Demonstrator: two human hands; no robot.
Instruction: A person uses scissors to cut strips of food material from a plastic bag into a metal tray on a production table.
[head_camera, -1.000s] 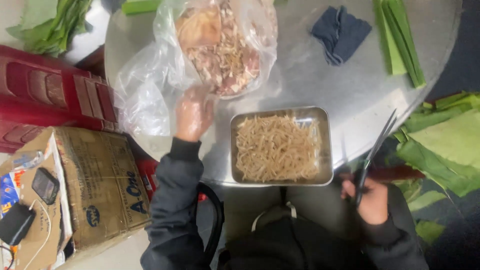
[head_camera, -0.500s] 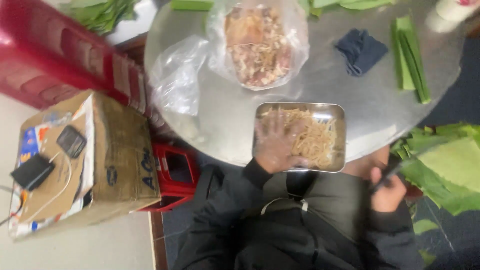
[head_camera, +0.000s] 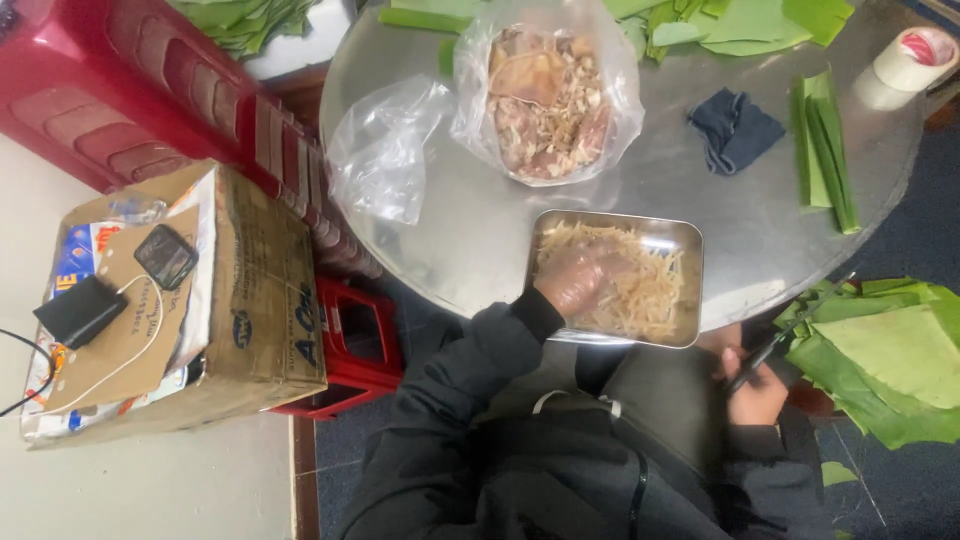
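Left hand (head_camera: 575, 280), gloved, digs into pale shreds in the steel tray (head_camera: 690, 290) on my counter (head_camera: 480, 220); right hand (head_camera: 755, 385) grips scissors (head_camera: 785, 335) below the counter edge. I judge I'm gathering filling; lifting a pinch cleanly seems next.

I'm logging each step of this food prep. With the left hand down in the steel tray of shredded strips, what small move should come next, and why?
Probably close the left hand on a pinch of the pale strips and lift it clear. That hand, in a thin clear glove, lies on the strips in the steel tray, while the right hand holds dark scissors off the table's edge.
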